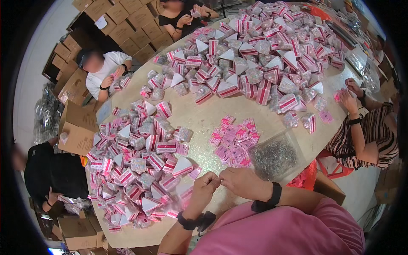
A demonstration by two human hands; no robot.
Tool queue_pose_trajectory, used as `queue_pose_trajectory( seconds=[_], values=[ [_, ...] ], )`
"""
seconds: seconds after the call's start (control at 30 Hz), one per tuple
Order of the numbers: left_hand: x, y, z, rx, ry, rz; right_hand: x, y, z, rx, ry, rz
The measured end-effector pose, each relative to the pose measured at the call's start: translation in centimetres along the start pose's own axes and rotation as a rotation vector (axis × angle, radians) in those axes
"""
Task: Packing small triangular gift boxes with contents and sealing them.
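Observation:
My left hand [205, 190] and my right hand [245, 182] meet above the near edge of the table, fingertips nearly touching. Both are closed in a pinch; what they hold, if anything, is too small or hidden to make out. Just beyond my right hand sits a shallow clear tray [298, 146] with many thin dark metal pieces [274, 156] in it, like pins. A loose pile of small pink printed cards [233, 140] lies beside that tray. Left of my left hand is a heap of clear filled bags with pink and white labels [144, 165].
A larger heap of similar bags [259, 59] covers the far side of the pale table [204, 127]. Co-workers sit around it: one in white [106, 70], one in black at the far side [182, 19], one in stripes at right [361, 131]. Cardboard boxes [78, 123] stand at left.

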State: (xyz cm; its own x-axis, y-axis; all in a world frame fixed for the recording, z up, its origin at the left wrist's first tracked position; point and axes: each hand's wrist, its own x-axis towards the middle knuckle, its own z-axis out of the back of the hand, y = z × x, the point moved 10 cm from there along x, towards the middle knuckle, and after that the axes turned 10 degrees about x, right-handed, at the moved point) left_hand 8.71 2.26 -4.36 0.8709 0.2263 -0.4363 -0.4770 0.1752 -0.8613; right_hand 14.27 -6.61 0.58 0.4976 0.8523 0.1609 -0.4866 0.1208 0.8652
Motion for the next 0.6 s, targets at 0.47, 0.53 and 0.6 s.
queue_pose_trajectory(
  seconds=[0.47,0.53,0.6],
  values=[
    [1.4,-0.9,0.9,-0.16,0.023,-0.07,0.3,-0.1,2.1,0.043,-0.177,0.135],
    [1.1,-1.6,3.3,-0.163,-0.062,-0.039,0.5,-0.6,2.6,0.044,-0.167,0.073],
    [0.6,-2.7,5.9,-0.166,-0.129,-0.036,0.3,-1.5,2.9,0.066,-0.177,0.023]
  ],
)
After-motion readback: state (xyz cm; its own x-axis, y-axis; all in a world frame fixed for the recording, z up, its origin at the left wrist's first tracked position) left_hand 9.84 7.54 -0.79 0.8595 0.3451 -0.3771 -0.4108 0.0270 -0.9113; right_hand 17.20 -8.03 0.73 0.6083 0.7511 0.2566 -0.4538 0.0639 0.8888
